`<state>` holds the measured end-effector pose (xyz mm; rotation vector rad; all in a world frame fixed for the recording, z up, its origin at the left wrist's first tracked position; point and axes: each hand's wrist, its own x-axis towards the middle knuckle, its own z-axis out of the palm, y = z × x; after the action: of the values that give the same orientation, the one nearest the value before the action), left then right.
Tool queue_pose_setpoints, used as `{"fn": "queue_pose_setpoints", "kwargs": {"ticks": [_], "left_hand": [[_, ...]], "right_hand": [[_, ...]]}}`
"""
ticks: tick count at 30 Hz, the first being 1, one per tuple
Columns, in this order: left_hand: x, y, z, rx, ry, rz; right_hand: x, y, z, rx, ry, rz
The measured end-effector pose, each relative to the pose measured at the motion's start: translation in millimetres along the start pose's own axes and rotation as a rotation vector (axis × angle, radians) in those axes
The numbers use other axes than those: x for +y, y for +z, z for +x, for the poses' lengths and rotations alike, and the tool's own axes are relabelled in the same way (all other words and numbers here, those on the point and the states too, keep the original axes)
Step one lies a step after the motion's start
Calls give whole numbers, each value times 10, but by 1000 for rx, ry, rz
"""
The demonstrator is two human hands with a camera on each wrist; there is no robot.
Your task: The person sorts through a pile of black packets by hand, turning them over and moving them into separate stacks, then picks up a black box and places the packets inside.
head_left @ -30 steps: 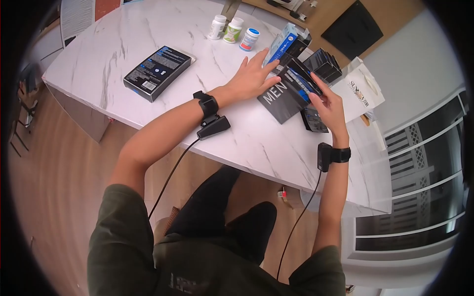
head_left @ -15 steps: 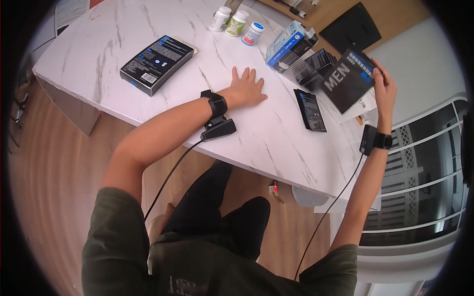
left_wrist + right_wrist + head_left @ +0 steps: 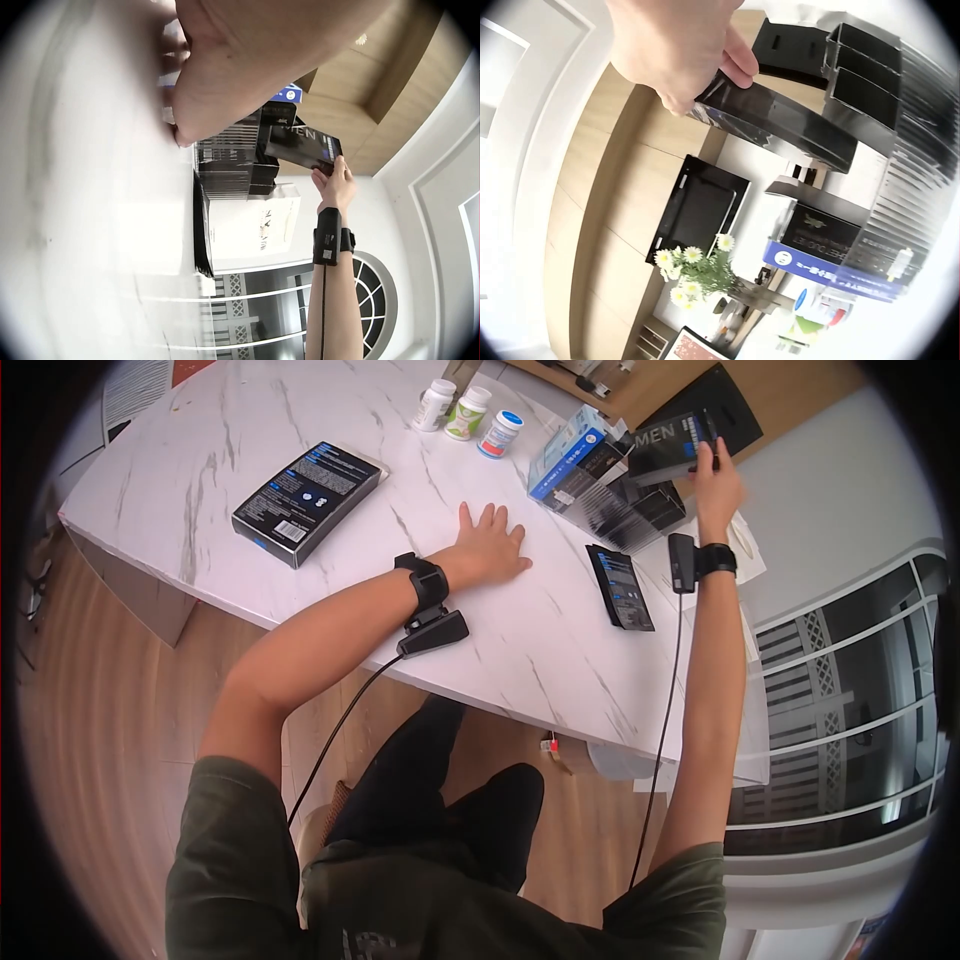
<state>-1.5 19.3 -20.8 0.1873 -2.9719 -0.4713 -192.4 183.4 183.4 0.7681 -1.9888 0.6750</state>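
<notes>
My right hand (image 3: 718, 490) grips a slim black box marked MEN (image 3: 660, 452) by one end, held up above a see-through ribbed holder (image 3: 625, 515) at the back right. In the right wrist view the thumb and fingers pinch the box's end, and its long narrow side (image 3: 780, 124) faces the camera. The holder has dark compartments (image 3: 866, 97) close to the box. My left hand (image 3: 490, 550) lies palm down on the white marbled table, fingers spread, holding nothing. To its right lies a black packet with small print (image 3: 622, 588).
A larger black box with a barcode (image 3: 308, 500) lies left of the left hand. Several supplement bottles, one blue-capped (image 3: 500, 435), stand at the back. A blue-and-white box (image 3: 570, 450) adjoins the holder. A white paper bag (image 3: 255, 225) stands behind the holder.
The right hand lifted the MEN box off to the right, then carried it back over the holder. The left hand left the boxes and came down on the table. The black packet stayed put.
</notes>
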Motion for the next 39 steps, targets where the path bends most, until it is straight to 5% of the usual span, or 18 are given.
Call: {"fn": "queue_pose_setpoints", "kwargs": {"ticks": [3, 9, 19, 23, 27, 28, 30, 32, 39], "left_hand": [[-3, 19, 0, 12, 6, 2], [-14, 34, 0, 37, 20, 2], [-29, 31, 20, 36, 24, 10], [-10, -5, 10, 13, 24, 8], [2, 17, 30, 16, 13, -3], [1, 21, 38, 11, 12, -5], [5, -10, 43, 6, 14, -10], [0, -8, 31, -3, 23, -13], [49, 61, 108, -23, 259, -183]], "right_hand": [[77, 280, -105, 33, -107, -106], [175, 515, -564, -236, -242, -472], [283, 228, -577, -16, -286, -309], [432, -34, -802, -254, -172, -327], [864, 7, -1245, -835, 220, -254], [1131, 162, -1483, -846, 262, -222], [992, 152, -1690, -1136, 320, -20], [878, 202, -1819, -972, 242, 8], [529, 36, -1711, -891, 362, 78]]}}
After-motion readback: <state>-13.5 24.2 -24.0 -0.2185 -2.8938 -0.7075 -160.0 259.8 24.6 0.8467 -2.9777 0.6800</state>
